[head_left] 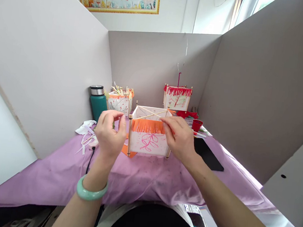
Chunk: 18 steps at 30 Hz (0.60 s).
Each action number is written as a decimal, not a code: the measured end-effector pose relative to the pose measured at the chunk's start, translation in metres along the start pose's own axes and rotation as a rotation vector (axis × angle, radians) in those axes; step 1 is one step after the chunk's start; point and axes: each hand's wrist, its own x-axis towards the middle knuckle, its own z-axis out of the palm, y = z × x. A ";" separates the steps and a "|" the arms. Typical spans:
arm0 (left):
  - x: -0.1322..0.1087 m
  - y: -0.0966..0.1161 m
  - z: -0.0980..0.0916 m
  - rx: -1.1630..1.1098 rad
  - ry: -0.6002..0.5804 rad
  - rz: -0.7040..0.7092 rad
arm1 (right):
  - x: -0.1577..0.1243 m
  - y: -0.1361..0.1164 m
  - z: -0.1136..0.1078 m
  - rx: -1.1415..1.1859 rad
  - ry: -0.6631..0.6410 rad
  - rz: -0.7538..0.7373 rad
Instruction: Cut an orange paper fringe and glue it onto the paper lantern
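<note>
A square paper lantern with wooden stick posts stands upright on the cloth. Its front panel bears a pink flower drawing, and an orange paper fringe runs along the top edge. Thin crossed sticks span its open top. My right hand is at the front right top corner, its fingertips pinched together by the fringe and a stick end. Whatever lies between them is hidden. Just left of the front left post, my left hand has its thumb and forefinger brought together; I cannot make out anything in them.
Behind stand a lantern filled with sticks, a red-fringed lantern and a teal bottle. A red pot and black mat lie right; paper scraps and a cord left. Grey partitions surround the table.
</note>
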 end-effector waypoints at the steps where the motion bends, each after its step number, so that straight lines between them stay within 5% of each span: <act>1: -0.002 0.006 0.002 -0.002 -0.017 0.076 | -0.006 0.001 0.000 -0.029 -0.007 -0.024; 6: -0.010 0.024 0.024 -0.019 -0.237 0.358 | -0.019 0.006 0.012 -0.211 -0.041 -0.127; 18: -0.022 0.010 0.042 0.127 -0.313 0.448 | -0.031 0.009 0.026 -0.339 -0.062 -0.112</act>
